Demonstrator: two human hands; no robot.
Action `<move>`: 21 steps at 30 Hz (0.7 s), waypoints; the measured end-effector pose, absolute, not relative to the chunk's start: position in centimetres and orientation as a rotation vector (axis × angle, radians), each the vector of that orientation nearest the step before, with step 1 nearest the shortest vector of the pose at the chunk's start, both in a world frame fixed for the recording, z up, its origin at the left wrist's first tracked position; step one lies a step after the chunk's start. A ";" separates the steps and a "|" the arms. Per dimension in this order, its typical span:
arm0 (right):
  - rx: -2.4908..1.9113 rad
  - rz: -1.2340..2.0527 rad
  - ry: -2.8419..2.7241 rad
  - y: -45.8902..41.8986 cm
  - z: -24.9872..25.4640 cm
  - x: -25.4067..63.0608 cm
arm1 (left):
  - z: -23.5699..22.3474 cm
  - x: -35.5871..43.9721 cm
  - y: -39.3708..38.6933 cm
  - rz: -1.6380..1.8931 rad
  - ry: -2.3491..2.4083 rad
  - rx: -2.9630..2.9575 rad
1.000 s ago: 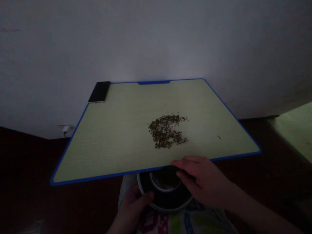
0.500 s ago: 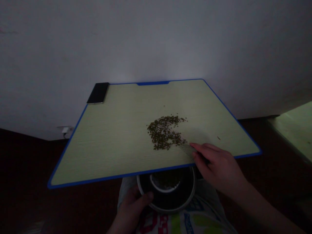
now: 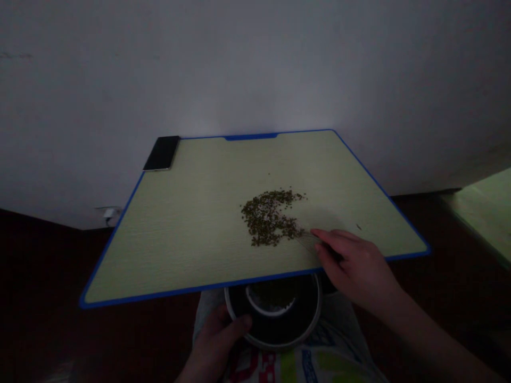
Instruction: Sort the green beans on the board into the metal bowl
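Little seeds [image 3: 261, 218] lie on the table [image 3: 179, 229]. The right hand [image 3: 355, 260] pinches a thin clear scraper [image 3: 307, 241] by them; the left hand [image 3: 217, 332] grips a bowl [image 3: 293, 325].

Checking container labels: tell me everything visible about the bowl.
The bowl is round and dark inside, with a paler rim; its material is unclear in this dim light. It sits open side up over the lap, its far part hidden by the table. A pale curved band inside borders dark greenish contents. The left hand grips its left side, thumb over the rim.
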State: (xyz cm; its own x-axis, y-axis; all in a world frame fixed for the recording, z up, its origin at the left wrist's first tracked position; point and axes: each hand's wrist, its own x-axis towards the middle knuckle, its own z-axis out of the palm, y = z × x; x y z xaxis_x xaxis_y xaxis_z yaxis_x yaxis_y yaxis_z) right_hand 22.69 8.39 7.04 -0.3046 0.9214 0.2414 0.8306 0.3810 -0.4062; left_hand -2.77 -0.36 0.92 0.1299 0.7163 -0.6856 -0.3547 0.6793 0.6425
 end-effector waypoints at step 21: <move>-1.439 0.397 -2.256 8.9 7.3 22.1 | 0.6 -3.0 -0.2 0.805 1.195 0.364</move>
State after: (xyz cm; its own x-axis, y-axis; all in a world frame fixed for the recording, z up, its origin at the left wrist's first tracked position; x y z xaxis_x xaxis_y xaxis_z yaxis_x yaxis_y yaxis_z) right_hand 22.13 8.92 7.29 -0.3669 0.9076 0.2042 0.7835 0.4198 -0.4582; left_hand -2.98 -0.17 0.59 0.1392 0.7198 -0.6801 -0.3596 0.6766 0.6426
